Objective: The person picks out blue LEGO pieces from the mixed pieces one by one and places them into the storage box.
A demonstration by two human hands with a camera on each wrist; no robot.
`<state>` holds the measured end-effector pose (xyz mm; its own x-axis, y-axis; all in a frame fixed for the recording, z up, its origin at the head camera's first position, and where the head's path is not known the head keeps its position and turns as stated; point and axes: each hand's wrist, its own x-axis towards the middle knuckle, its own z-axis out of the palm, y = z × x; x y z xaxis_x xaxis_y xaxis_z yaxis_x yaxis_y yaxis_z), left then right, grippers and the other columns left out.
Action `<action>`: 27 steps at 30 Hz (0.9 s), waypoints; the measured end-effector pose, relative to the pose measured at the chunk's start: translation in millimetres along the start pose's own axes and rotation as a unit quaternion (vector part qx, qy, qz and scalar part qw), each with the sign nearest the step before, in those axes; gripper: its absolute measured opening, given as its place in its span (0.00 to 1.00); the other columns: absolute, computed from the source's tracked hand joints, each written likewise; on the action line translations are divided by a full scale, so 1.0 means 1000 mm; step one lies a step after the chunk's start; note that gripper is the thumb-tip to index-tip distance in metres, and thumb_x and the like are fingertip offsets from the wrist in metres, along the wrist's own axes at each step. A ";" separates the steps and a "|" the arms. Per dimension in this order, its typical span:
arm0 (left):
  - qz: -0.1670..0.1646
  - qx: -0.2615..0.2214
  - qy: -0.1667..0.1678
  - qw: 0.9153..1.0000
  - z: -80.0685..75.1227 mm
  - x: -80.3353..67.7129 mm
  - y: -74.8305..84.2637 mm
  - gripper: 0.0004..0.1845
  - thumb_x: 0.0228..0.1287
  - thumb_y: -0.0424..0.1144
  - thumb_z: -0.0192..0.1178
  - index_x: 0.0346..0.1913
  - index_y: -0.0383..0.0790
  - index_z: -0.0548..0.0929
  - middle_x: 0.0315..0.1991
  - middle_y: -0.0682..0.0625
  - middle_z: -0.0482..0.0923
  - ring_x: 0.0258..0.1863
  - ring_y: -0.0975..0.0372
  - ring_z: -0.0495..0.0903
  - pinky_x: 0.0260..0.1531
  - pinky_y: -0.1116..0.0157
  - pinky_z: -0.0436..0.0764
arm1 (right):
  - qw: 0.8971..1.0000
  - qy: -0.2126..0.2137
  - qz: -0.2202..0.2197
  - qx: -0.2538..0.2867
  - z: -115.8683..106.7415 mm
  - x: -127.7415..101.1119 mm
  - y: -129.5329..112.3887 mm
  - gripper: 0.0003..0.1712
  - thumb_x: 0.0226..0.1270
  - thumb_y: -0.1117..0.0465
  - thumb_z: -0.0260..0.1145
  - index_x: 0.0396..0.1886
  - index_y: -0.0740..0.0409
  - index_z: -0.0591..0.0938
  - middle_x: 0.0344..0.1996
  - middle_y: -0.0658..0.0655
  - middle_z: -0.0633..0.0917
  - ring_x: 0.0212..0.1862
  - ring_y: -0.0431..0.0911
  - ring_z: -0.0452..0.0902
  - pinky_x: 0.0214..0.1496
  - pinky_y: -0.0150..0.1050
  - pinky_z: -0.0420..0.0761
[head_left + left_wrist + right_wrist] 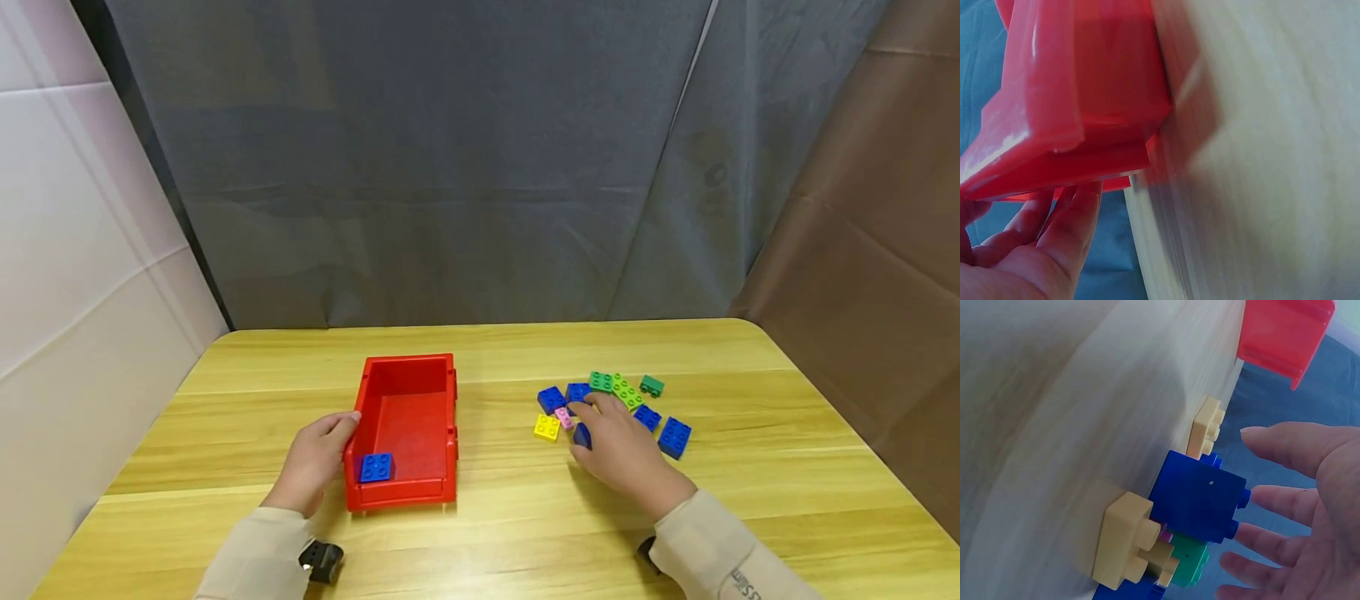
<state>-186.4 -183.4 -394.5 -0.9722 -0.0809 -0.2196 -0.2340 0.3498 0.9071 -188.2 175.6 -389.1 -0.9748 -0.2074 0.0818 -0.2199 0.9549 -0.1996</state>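
A red plastic bin [401, 492] stands on the left half of the table, with one blue building brick [376, 467] in its near left corner. My left hand [318, 454] holds the bin's left rim, thumb on top; in the left wrist view its fingers [1075, 228] reach up under the rim. To the right, my right hand [624, 450] hovers over a loose group of bricks, fingers spread. Nearest to it is a big blue brick [1197, 497], partly covered by the hand in the head view. Thumb and fingers are apart, and nothing is held.
Around the right hand lie a yellow brick [547, 427], a small pink brick [564, 417], green bricks [652, 386], a lime brick [627, 392] and further blue bricks [674, 438]. A grey cloth [450, 167] hangs behind the table's far edge.
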 end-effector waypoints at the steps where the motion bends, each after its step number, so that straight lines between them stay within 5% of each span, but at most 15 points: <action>1: 0.000 0.000 0.000 1.000 0.000 0.000 0.000 0.29 0.78 0.47 0.40 0.67 0.25 0.64 0.64 0.29 0.66 0.60 0.41 0.68 0.61 0.45 0.70 | 1.000 -0.003 0.002 -0.001 0.000 0.000 0.000 0.32 0.59 0.54 0.71 0.63 0.58 0.76 0.63 0.65 0.72 0.65 0.60 0.65 0.60 0.59 0.73; 27: -0.007 0.001 -0.001 1.000 0.000 -0.001 0.000 0.30 0.78 0.49 0.40 0.68 0.26 0.63 0.65 0.30 0.64 0.61 0.41 0.66 0.61 0.45 0.70 | 0.999 -0.042 0.008 -0.006 -0.001 -0.002 0.007 0.29 0.59 0.59 0.72 0.59 0.63 0.78 0.60 0.64 0.75 0.63 0.59 0.69 0.57 0.57 0.76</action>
<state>-185.8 -183.1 -394.4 -0.9690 -0.0836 -0.2327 -0.2472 0.3498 0.9036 -187.3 183.2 -390.0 -0.9779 -0.2090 -0.0033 -0.2046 0.9605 -0.1888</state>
